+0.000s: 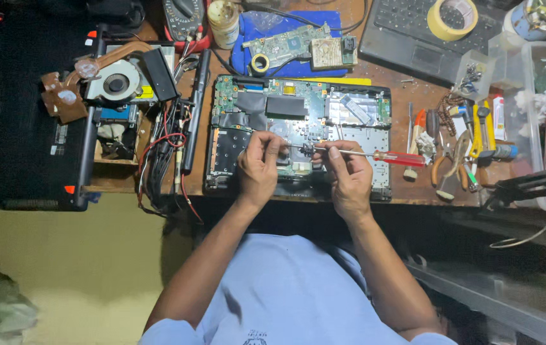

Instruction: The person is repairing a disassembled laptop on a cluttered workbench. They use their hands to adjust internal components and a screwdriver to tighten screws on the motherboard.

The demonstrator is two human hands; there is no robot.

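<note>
An opened laptop base point(298, 112) with its green circuit board exposed lies on the wooden desk in front of me. My right hand point(348, 174) grips the metal shaft of a screwdriver with a red clear handle point(401, 157), held level above the board's near edge. My left hand point(259, 165) pinches the screwdriver's tip end, fingers closed around a small part I cannot make out. Both hands hover over the lower middle of the board.
A cooling fan with copper heat pipe point(112, 80) and a tangle of wires point(164, 153) lie left. Pliers and cutters point(458, 153) lie right, beside clear plastic boxes point(528, 70). A second circuit board on blue cloth point(289, 41), tape roll point(452, 18) and keyboard point(413, 25) sit behind.
</note>
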